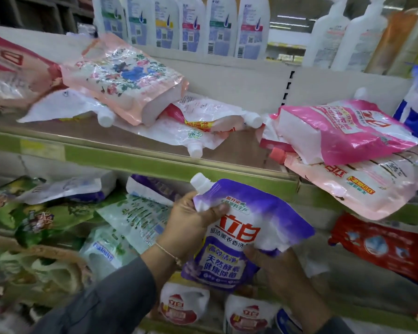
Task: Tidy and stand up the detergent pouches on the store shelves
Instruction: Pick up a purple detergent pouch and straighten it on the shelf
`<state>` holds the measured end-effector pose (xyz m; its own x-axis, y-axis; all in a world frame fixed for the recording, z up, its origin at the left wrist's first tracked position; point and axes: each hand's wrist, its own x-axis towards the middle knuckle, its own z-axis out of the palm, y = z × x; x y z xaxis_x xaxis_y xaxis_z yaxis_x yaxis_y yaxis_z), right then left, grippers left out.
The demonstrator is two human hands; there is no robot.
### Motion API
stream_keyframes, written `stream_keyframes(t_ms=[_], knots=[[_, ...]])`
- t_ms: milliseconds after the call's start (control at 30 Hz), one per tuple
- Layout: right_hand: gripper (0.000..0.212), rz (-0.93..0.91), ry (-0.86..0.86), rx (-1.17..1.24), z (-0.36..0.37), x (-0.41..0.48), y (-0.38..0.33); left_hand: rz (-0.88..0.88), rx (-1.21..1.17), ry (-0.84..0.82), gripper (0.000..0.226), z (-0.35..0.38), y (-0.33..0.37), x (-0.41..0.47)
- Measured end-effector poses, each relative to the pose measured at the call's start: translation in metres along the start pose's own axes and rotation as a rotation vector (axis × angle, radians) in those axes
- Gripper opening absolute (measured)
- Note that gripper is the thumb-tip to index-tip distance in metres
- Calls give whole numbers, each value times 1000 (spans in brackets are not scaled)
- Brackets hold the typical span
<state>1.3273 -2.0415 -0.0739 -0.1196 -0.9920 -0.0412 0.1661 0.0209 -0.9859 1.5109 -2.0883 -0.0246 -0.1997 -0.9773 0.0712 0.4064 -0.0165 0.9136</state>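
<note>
Both hands, left hand (191,220) and right hand (279,268), grip an upright purple-and-white detergent pouch (239,237), seemingly crumpled.

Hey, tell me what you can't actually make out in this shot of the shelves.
- Head view: the purple pouch has its lower right corner hidden by the right hand.
- White bottles: tops cut off by the top edge.
- Red bag: right end cut off by the frame edge.
- Green bags: print blurred.
</note>
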Motion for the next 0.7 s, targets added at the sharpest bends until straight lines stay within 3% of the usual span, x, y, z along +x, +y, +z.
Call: stream_keyframes(t_ms=[133, 233, 300, 567, 667, 700], knots=[[50, -13, 146, 76, 8, -8, 19, -23, 86, -70, 44, -5, -12, -3], [30, -61, 239, 72, 4, -9, 27, -24, 156, -148, 28, -5, -17, 0], [32, -101, 282, 47, 1, -8, 26, -32, 145, -165, 22, 0, -15, 3], [29, -107, 172, -101, -14, 18, 18, -70, 210, -148, 23, -10, -24, 30], [28, -119, 130, -114, -16, 35, 19, -68, 319, -120, 5, -15, -24, 41], [28, -122, 116, -126, -17, 42, 20, -69, 356, -118, 8, -16, -22, 45]])
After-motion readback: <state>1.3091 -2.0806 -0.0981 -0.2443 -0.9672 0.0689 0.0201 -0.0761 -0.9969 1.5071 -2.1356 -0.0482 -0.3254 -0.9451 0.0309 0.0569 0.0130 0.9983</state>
